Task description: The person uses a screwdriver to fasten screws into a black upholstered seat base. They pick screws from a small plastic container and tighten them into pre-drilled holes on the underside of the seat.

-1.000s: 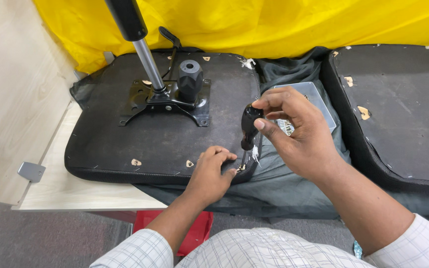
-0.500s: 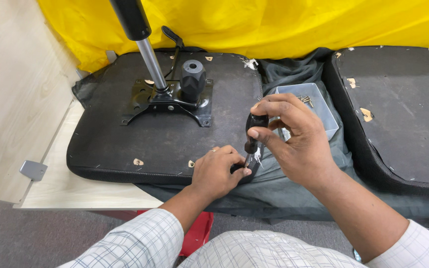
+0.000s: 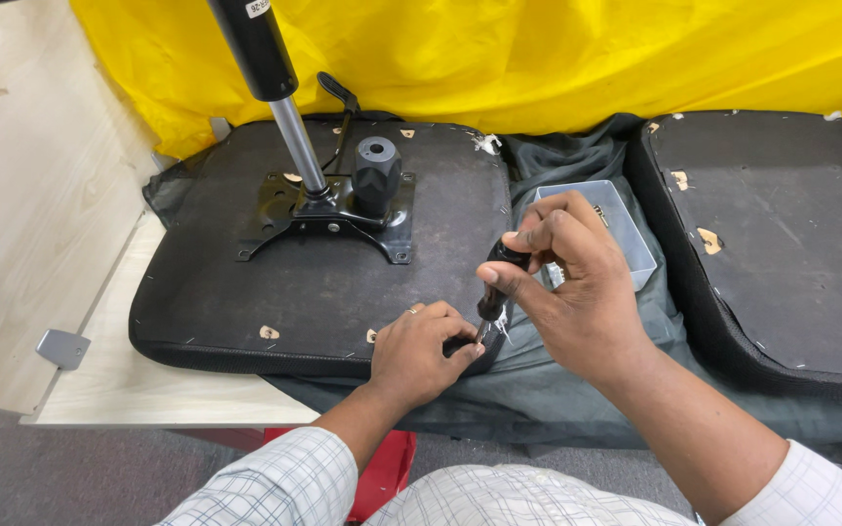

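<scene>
seat base (image 3: 246,292) flipped over, just left of my hands, hasn't shifted | right hand (image 3: 577,292) clamped on the screwdriver (image 3: 492,297), now more upright than a sec ago | left hand (image 3: 421,346) pinched shut at its tip, so looks like I'm driving

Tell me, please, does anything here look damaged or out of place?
Yes. The black seat base and the second black panel show small torn spots where pale material shows through. A white scrap sticks out at the base's far edge. The hands, the left and the right, hold a black-handled tool normally.
</scene>
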